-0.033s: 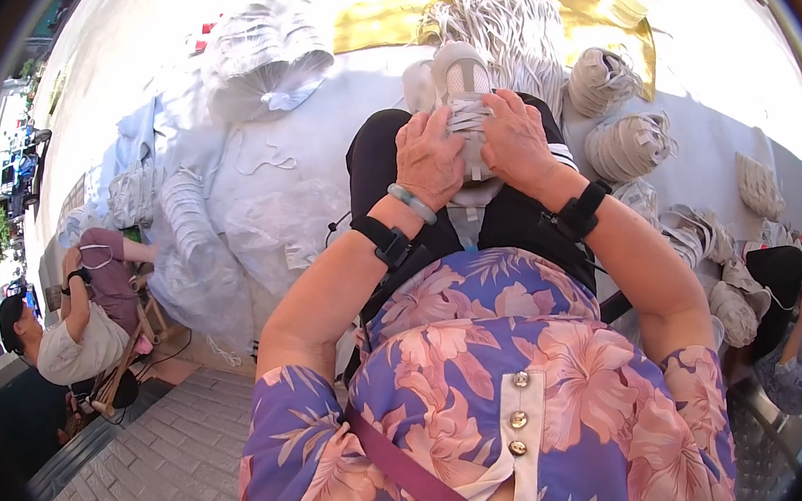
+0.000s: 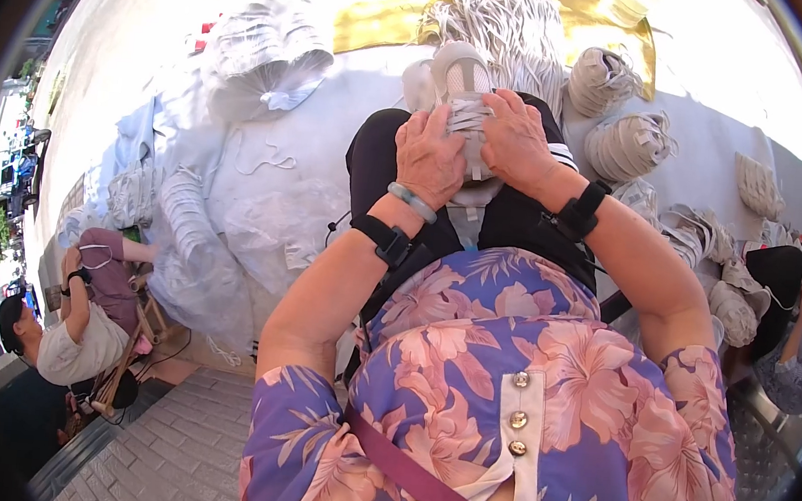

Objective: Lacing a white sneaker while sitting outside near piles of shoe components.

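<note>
A pale beige shoe upper (image 2: 465,68) with a mesh toe lies between my knees, its toe pointing away from me. A flat whitish shoelace (image 2: 470,115) crosses its front in several rows. My left hand (image 2: 428,157) is closed on the upper's left side, fingers curled by the lacing. On the other side my right hand (image 2: 520,145) grips the upper's right edge, its fingertips bent in beside the lace rows. Whether either hand also pinches a lace end is hidden. Another pale upper (image 2: 419,86) shows just left of the toe.
Beyond my knees a heap of loose laces (image 2: 506,31) lies on yellow cloth (image 2: 373,29). Bundled uppers (image 2: 629,146) sit to the right, and a clear bag of uppers (image 2: 270,58) stands far left. One person (image 2: 83,347) sits at left, another (image 2: 796,366) at right.
</note>
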Tool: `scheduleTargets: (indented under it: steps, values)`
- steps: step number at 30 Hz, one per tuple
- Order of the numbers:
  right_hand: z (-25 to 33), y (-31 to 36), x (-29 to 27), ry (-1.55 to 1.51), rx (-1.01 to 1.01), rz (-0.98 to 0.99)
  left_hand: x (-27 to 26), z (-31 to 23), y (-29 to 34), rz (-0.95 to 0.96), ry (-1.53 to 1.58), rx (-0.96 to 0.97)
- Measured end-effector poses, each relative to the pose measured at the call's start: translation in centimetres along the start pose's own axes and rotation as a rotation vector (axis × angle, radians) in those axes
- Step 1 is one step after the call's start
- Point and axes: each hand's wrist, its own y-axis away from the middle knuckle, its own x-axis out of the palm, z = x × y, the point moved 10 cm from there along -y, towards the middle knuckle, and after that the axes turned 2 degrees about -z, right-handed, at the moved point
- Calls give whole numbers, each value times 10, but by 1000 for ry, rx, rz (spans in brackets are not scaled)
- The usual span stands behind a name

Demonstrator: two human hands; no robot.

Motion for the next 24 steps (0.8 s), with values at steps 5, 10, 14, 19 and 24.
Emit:
scheduleTargets:
  steps: [5,10,14,19,24]
  values:
    - [-8,-2,0,-83,-7,-81,4,6,-3,-32,27,-19]
    - [-12,-5,3,-160,3,-47,10,14,-1,-2,186,-85]
    - [-18,0,4,-214,23,-42,12,17,1,-18,209,-108]
    - [-33,4,9,-365,90,-70,13,18,1,-10,270,-118]
    - [-22,2,13,-296,139,-164,14,18,1,-14,251,-119]
